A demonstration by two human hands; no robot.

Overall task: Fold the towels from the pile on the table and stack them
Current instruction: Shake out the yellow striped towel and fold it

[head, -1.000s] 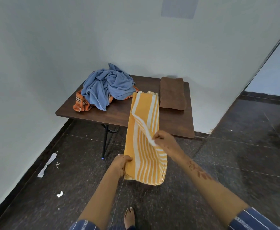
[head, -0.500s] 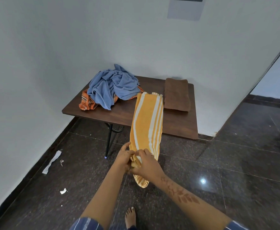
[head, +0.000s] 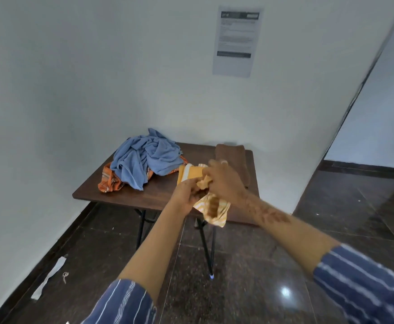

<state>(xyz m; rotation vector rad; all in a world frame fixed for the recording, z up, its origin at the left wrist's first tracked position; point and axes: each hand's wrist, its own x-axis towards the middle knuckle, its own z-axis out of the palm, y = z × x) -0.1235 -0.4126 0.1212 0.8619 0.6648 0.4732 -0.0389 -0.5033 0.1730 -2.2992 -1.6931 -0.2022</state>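
Head view: the yellow towel with white stripes is seen bunched and partly folded, held up over the near right part of the table; its far end shows a flat yellow panel with a white band, and a crumpled loop hangs below the hands, off the near table edge. The left hand is raised with the arm stretched forward, its fingers curled round the cloth from below. The right hand is brought in from the right, fingers bent over the gathered fabric, so that both grips are closed on the towel and nearly touch each other; the picture is blurred there, and finger detail cannot be told. On the far left of the table a loose pile is seen: a crumpled blue towel lying over an orange striped cloth. At the far right of the table a folded brown towel lies flat, partly hidden behind the right hand.
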